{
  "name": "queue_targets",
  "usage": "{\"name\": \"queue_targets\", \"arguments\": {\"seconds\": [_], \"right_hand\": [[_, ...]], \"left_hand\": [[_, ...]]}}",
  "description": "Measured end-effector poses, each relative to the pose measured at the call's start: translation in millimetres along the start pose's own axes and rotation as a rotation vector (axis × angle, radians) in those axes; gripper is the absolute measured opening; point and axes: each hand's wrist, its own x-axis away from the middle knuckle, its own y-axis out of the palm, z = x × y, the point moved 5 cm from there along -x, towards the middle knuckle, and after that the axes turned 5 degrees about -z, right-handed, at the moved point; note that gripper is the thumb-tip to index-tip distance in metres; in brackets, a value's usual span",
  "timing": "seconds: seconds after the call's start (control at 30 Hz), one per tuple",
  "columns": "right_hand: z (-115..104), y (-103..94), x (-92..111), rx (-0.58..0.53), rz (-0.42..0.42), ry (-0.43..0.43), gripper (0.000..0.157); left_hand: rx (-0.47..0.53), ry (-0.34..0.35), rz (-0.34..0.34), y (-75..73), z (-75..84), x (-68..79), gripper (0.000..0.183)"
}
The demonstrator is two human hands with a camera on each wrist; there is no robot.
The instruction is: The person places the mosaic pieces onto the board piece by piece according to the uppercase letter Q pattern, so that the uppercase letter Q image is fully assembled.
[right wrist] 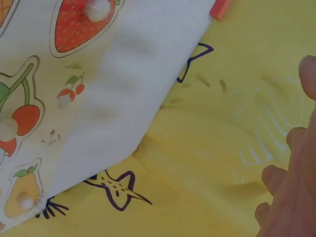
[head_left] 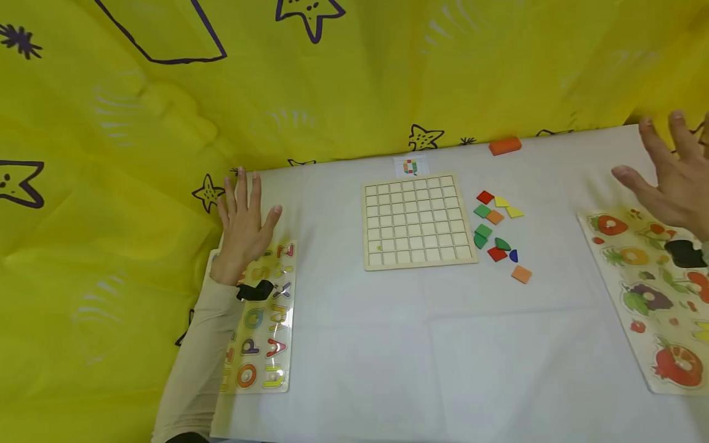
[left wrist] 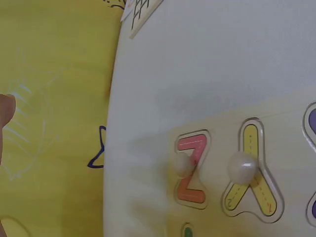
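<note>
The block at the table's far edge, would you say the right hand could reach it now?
Probably yes: the right hand looks empty, and nothing stands between it and the block.

Across the top and left of the frame, the yellow sheet (head_left: 343, 92) looks thin and smooth, softly folded, with a light sheen; whether cloth or plastic, I cannot tell. The desk (head_left: 354, 351), lower middle, has a white, matt, cloth-like surface with faint creases. At centre, the grid (head_left: 418, 223) looks like pale matt wood; the tiles (head_left: 484, 231) right of it look smooth. The letter board (head_left: 263, 360), lower left, is glossy; the fruit board (head_left: 656, 332), right, looks smooth and printed. Their knobs (left wrist: 242, 168) resemble translucent, shiny plastic. The sleeve (head_left: 207, 332), lower left, is matt cloth.
</note>
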Motion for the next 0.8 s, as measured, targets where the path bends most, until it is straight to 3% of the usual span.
{"name": "queue_targets", "arguments": {"seconds": [0.2,0.37,0.57,0.67,0.8], "right_hand": [[-2.2,10.9,-7.2,0.145,-0.085,0.005,0.103],[-14.0,34.1,-19.9,0.183,-0.165,-0.015,0.097],[-45.3,67.7,-36.1,0.094,-0.191,-0.149,0.086],[-68.0,82.2,-43.7,0.022,-0.191,-0.200,0.076],[-94.6,98.6,-50.7,-0.079,-0.218,-0.240,0.063]], "left_hand": [[-0.004,0.029,-0.031,17.6,4.5,-10.8,0.082],[-0.014,0.070,-0.069,36.0,17.8,-24.9,0.080],[-0.048,0.127,-0.187,73.4,46.9,-39.5,0.076],[0.009,0.157,-0.267,95.6,66.4,-44.3,0.076],[0.145,0.156,-0.316,120.4,86.4,-49.5,0.075]]}}
